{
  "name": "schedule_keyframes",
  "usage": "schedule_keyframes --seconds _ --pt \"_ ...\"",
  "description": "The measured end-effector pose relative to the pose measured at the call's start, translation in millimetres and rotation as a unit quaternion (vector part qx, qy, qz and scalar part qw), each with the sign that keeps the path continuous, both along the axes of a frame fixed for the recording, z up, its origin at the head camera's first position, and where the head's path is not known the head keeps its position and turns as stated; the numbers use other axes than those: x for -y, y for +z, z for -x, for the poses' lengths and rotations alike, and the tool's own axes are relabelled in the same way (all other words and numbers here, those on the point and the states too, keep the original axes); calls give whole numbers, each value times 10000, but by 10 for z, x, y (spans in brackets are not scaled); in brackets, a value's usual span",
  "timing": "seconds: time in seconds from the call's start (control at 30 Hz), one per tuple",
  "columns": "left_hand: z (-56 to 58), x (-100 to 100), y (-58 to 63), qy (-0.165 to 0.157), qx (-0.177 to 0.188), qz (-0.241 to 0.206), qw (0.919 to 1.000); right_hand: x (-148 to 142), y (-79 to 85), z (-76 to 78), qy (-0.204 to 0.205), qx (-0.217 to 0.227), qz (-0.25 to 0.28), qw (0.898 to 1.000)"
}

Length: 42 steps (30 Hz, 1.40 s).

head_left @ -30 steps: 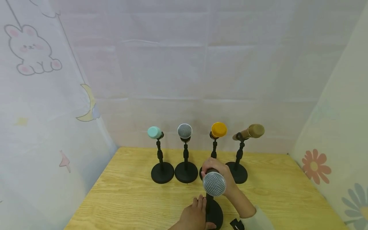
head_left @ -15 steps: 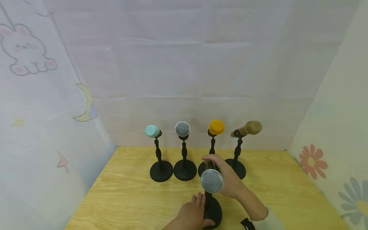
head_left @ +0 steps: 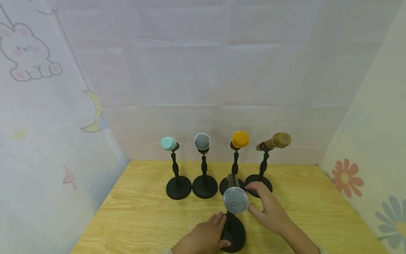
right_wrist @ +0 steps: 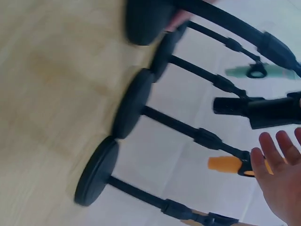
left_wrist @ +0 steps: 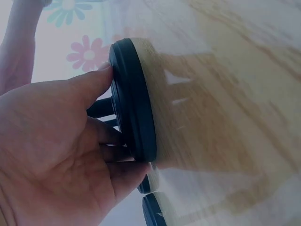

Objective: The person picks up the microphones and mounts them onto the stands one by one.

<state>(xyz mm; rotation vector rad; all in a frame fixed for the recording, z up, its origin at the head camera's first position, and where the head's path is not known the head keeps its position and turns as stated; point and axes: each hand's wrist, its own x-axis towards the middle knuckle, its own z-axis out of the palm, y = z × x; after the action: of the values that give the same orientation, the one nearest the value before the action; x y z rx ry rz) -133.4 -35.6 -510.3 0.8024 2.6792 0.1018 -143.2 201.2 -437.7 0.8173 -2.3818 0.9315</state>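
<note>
A black microphone stand [head_left: 237,237] is nearest me in the head view, bearing a microphone with a silver mesh head [head_left: 236,200] that points toward me. My left hand [head_left: 204,233] holds its round base [left_wrist: 134,101], thumb on one side of the rim and fingers on the other. To the right of the microphone is my right hand [head_left: 272,211], fingers loosely extended and holding nothing. In the right wrist view that hand's fingers [right_wrist: 270,149] are beside the black microphone body [right_wrist: 268,113]; part of the hand is cut off by the frame edge.
Behind, in a row on the wooden table [head_left: 136,211], several stands carry a teal microphone [head_left: 168,143], a silver-headed one [head_left: 202,141], an orange one [head_left: 240,139] and a gold one [head_left: 281,140]. A printed cloth backdrop [head_left: 177,77] rises past the table's far edge.
My right hand has let go of the nearest microphone and moved off to its right, its fingers spreading. My left hand stays at the base. The head view has shifted slightly.
</note>
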Motion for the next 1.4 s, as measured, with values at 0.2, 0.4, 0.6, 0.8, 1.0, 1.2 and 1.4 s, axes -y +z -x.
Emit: schedule_keyframes --seconds 0.2,0.4,0.6,0.8,1.0,1.2,1.4 --pt "-33 12 57 -24 -37 -25 10000 -21 -141 -131 178 479 -924 9944" --pt "-36 11 9 -47 -114 -69 9999 40 -286 -174 563 2517 -1734 9505" --pt "-53 6 22 -63 -168 -62 9998 124 -447 -170 761 3006 -2287 9228" --pt "-75 10 59 -25 -158 -81 9998 137 -555 -201 922 2870 -2524 9195" --pt "-82 6 76 -12 -196 -109 9997 118 -622 -212 962 2574 -2679 9234" --pt "-91 -5 72 -43 -225 -76 9997 123 -610 -225 868 2549 -2801 9214" --pt "-85 15 60 63 -193 -55 9998 172 -563 -228 887 2715 -2732 9186"
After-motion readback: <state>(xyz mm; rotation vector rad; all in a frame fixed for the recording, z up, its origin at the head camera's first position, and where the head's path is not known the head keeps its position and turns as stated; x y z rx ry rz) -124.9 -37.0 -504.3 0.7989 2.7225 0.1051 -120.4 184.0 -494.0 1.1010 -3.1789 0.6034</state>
